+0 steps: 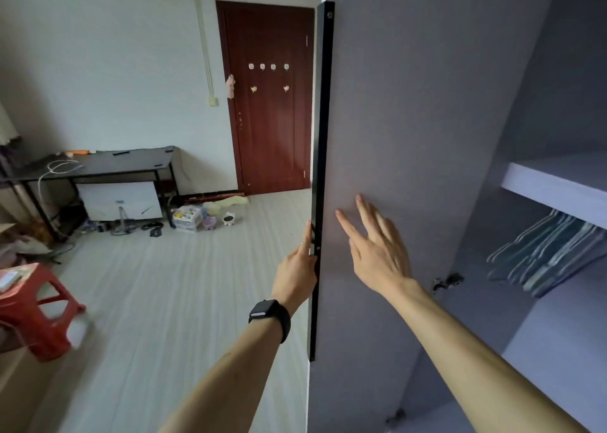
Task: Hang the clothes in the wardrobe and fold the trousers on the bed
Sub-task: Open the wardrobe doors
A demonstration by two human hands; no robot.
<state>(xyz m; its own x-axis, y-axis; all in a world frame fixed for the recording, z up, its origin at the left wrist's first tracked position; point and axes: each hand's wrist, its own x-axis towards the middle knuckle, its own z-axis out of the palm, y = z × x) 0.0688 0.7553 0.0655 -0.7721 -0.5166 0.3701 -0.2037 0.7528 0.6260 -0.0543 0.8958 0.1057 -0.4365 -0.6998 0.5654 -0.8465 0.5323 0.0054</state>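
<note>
Left hand (297,262) straight-fingered on door (410,120) edge, right hand (377,245) flat on door. Hangers (545,252) right of door bare: 0 hung, trousers unseen, likely all left.

Counts by kind across the frame

Two hands, left hand (297,268) and right hand (377,245); one wardrobe door (410,137); one room door (269,137) bearing six hooks (251,66); one stool (42,317); one table (124,161); hangers (545,252), lower right, too bunched to count.

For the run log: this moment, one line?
grey wardrobe door: open | left hand: on its black edge strip | right hand: open at inner face
</note>
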